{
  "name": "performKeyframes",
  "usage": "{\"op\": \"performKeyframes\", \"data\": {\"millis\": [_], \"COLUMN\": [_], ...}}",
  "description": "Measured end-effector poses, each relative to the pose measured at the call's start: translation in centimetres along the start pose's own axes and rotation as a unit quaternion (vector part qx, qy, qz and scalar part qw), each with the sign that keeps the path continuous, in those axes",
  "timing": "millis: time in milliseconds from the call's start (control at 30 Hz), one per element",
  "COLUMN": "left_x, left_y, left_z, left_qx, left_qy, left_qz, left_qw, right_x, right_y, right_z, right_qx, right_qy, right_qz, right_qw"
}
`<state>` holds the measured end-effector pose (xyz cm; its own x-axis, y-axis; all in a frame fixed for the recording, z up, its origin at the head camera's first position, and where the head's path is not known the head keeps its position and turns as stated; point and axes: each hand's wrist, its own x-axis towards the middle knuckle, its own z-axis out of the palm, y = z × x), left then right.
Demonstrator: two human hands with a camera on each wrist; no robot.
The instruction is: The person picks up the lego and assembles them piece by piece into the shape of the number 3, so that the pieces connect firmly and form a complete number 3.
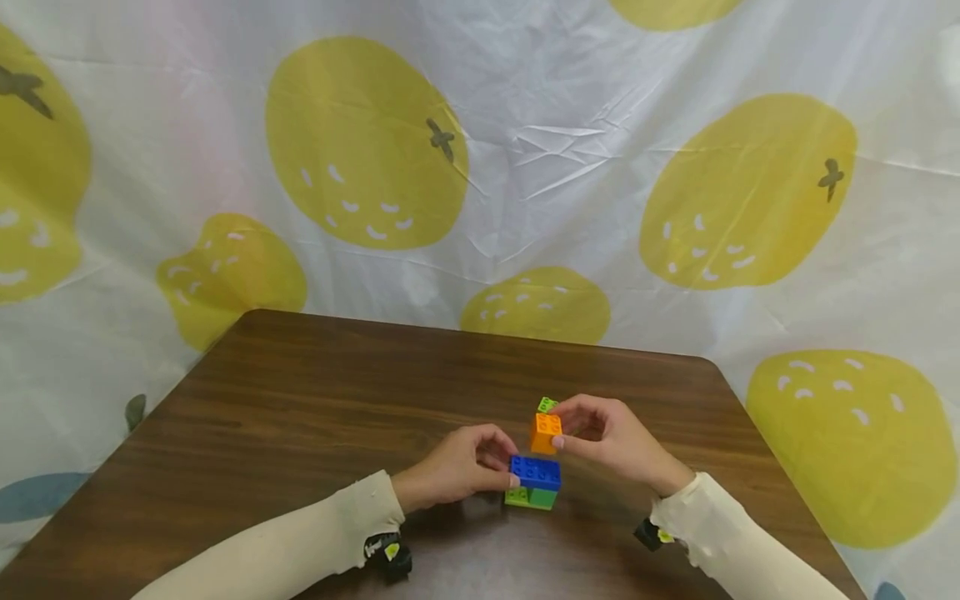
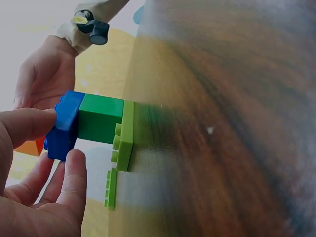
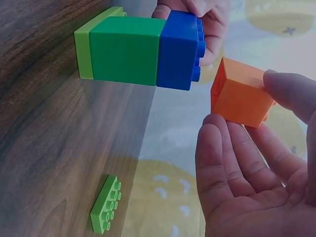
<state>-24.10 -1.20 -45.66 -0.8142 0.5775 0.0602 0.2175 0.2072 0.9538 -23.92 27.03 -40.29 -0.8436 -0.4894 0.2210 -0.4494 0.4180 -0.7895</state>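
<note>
A small stack of toy building bricks stands on the table: a thin lime plate at the bottom, a green brick over one end of it, and a longer blue brick on top. My left hand pinches the blue brick between thumb and fingers. Above and just behind the stack, my right hand holds an orange brick between thumb and fingertips, its studs turned away from the blue one. A visible gap separates the orange brick from the blue brick's studs.
A second lime plate lies on the table behind the stack, partly covered by the orange brick and right hand in the head view. The brown wooden table ends at a white curtain printed with yellow fruit.
</note>
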Motion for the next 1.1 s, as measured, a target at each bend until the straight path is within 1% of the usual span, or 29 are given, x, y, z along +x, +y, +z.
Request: {"op": "performKeyframes", "data": {"millis": [200, 433, 700, 867, 967, 1100], "left_x": [0.0, 0.1, 0.1, 0.0, 0.0, 0.0], "left_y": [-0.2, -0.3, -0.3, -0.1, 0.0, -0.1], "left_z": [0.0, 0.1, 0.0, 0.0, 0.0, 0.0], "left_qx": [-0.002, -0.002, -0.009, -0.005, -0.002, -0.001], "left_qy": [-0.001, 0.003, 0.002, 0.002, 0.002, 0.004], "left_qz": [0.0, 0.004, 0.009, 0.009, 0.005, 0.003], "left_qw": [1.0, 1.0, 0.9999, 0.9999, 1.0, 1.0], "right_x": [-0.7, -1.2, -1.6, -1.9, -2.2, -2.5], "right_y": [0.2, 0.3, 0.3, 0.4, 0.4, 0.4], "right_z": [0.2, 0.5, 0.8, 0.9, 1.0, 1.3], "right_qx": [0.006, 0.009, 0.009, -0.013, -0.018, -0.015], "right_qy": [0.001, 0.01, 0.01, 0.021, 0.023, 0.025], "right_qz": [0.019, 0.017, 0.04, 0.038, 0.036, 0.016], "right_qw": [1.0, 1.0, 0.999, 0.999, 0.999, 0.999]}}
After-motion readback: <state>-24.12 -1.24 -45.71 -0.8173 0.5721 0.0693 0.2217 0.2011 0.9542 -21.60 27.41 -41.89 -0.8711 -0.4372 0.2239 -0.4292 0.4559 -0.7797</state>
